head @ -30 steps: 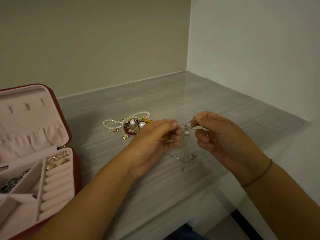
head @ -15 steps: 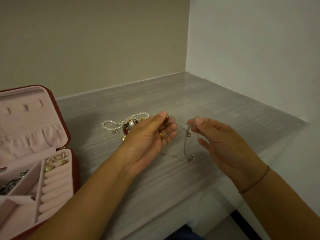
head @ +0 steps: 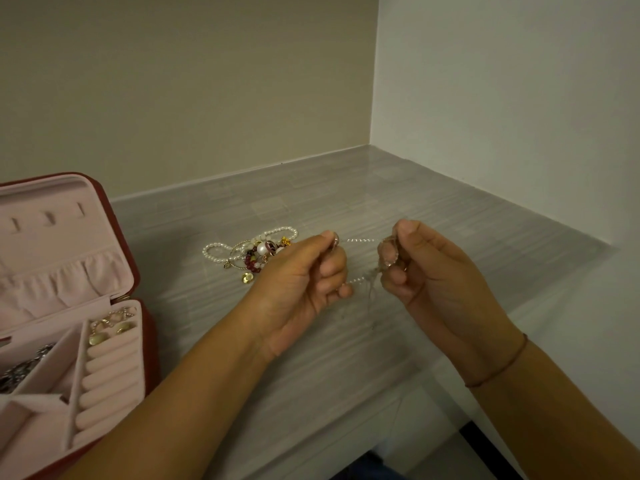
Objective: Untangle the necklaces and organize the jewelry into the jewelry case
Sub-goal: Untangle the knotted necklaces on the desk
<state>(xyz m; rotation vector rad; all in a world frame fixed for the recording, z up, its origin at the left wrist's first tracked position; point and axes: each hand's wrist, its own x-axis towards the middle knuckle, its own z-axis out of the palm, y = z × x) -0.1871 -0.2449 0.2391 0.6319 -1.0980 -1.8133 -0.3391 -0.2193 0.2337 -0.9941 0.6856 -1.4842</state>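
- Pinching a chain [head: 360, 240], left hand [head: 301, 278] and right hand [head: 436, 275] are stretching it over the grey desk [head: 467, 230].
- Beads [head: 256, 252] are lying behind; case [head: 52, 244] is sitting open, left.
- Walls [head: 173, 81] are meeting behind.

Your desk [head: 398, 188] lies bare toward the corner walls. The open jewelry case [head: 114, 341] blocks the left edge, and the bead pile [head: 252, 252] sits just beyond your left hand [head: 301, 289].

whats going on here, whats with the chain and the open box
A person is untangling a thin silver chain, pinching it with the left hand and the right hand and pulling it taut above the grey counter. A blurred, tangled part hangs by the right hand. A heap of pearl and bead jewelry lies on the counter, not yet sorted. The jewelry case stands open at the left, with a few pieces in it.
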